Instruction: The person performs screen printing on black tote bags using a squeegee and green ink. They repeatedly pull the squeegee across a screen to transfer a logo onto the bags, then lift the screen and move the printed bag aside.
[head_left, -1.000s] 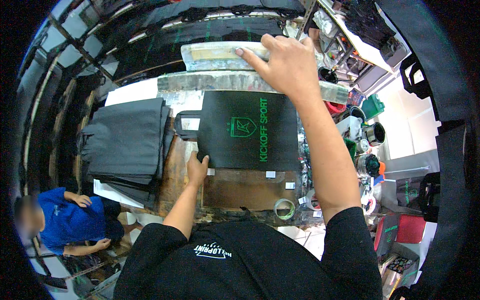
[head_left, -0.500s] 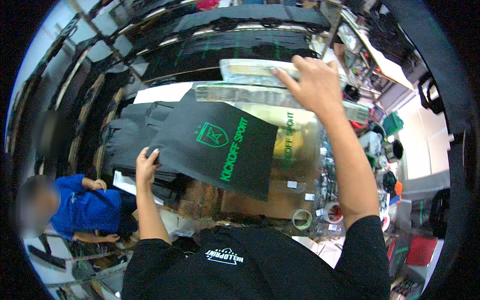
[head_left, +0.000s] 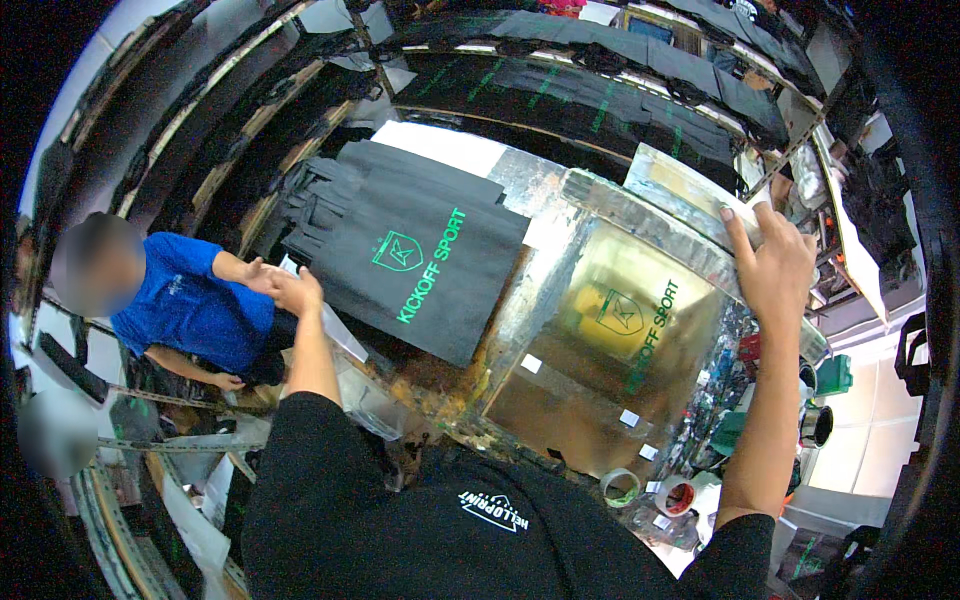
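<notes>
- A co-worker in a blue shirt is standing at the left, with one hand reaching close to the person's own.
- The person's left hand is hovering just beside the near left edge of the stack, fingers part-curled and seemingly gripping nothing; whether it is touching the co-worker's hand, I cannot tell.
- The stack of black fabric is lying left of centre, its dark layered ends showing at the left side.
- A black fabric bag is lying on top, flat, its green crest and lettering facing up. It is probably weighing little and draping limply, so the plain corners are looking like the safest hold; the print may be smearing easily if wet.
- Right of it, a glossy brown printing board is showing a green crest and lettering over a yellowish patch, with white tabs sitting nearby.
- Two tape rolls are resting at its near edge.
- A stained grey bar is running along the board's far side.
- Beyond it, the right hand is gripping a pale, ink-stained board by its right end, thumb lying on the near face. It is likely handling stiffly, perhaps slick where inked.
</notes>
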